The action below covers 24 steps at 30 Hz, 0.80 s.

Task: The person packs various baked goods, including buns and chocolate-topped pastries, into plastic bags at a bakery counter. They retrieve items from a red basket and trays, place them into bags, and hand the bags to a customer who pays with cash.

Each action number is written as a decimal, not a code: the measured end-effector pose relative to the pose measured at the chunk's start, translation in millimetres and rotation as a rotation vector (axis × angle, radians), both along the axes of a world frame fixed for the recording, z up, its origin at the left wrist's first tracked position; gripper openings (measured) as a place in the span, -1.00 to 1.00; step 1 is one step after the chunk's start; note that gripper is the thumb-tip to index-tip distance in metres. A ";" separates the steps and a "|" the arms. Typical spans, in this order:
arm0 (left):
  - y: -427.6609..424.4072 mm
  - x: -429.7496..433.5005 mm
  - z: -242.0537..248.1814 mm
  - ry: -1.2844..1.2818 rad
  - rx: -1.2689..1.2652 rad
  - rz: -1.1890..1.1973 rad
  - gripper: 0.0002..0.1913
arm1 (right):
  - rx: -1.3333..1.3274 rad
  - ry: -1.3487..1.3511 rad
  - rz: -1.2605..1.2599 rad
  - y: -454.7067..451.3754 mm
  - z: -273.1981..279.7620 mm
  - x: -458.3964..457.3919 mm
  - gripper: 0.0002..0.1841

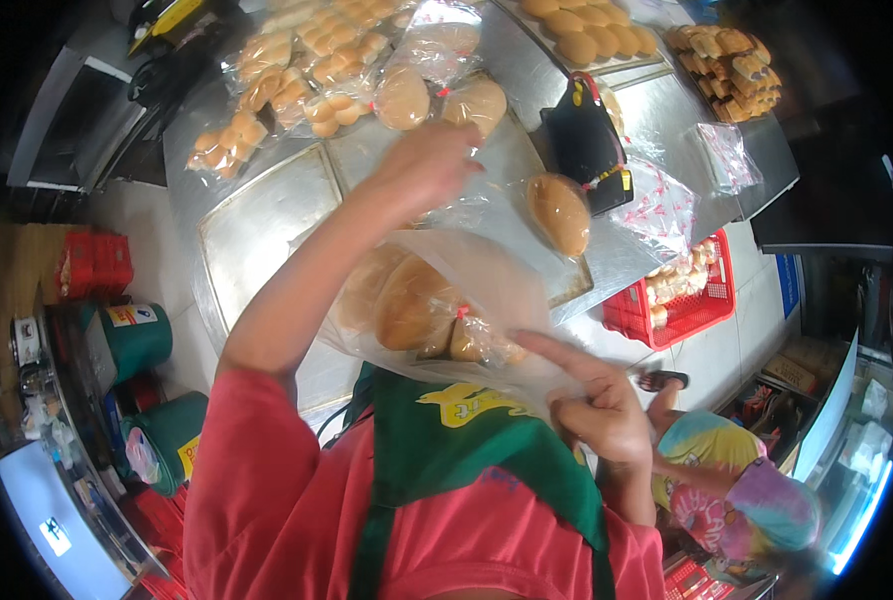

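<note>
My left hand (435, 165) reaches over the steel table, blurred, at the near edge of a plastic-bagged bread loaf (476, 103); whether it touches or grips the loaf I cannot tell. My right hand (604, 409) pinches the rim of a large translucent plastic bag (491, 262), index finger stretched along it. Inside lie several brown loaves (415, 304), at least one in a small bag tied with red. Right of the large bag a bagged oval loaf (559, 214) rests on a metal tray. Another bagged round loaf (402, 97) is left of my left hand.
Bagged bun clusters (334, 64) cover the table's far left. A black upright holder (585, 142), printed plastic bags (656, 202) and stacked pastries (731, 71) stand at the right. A red basket of bread (667, 330) is beyond the right edge; another person (739, 480) is below it.
</note>
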<state>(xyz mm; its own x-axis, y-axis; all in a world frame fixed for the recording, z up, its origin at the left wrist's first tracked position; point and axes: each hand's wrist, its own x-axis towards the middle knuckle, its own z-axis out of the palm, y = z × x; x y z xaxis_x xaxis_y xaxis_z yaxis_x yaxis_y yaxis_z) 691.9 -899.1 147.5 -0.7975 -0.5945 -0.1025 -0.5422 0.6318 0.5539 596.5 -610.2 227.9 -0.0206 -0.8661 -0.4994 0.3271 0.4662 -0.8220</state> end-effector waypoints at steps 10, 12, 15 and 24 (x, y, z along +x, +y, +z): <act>41.8 -133.3 -99.5 -0.255 -0.239 -0.670 -0.08 | 0.020 -0.112 -0.159 -3.6 -1.2 -13.0 -0.22; 41.0 -128.7 -102.4 -0.298 -0.306 -0.630 -0.07 | 0.002 -0.177 -0.247 -3.8 -4.2 -17.5 -0.22; 29.3 -108.6 -114.6 -0.308 -0.295 -0.604 -0.15 | -0.022 -0.072 -0.307 -14.1 -0.3 -11.9 -0.23; -7.1 -33.2 -43.2 0.260 -0.070 -0.033 -0.28 | -0.167 -0.245 -0.355 -24.0 -13.8 -17.8 -0.21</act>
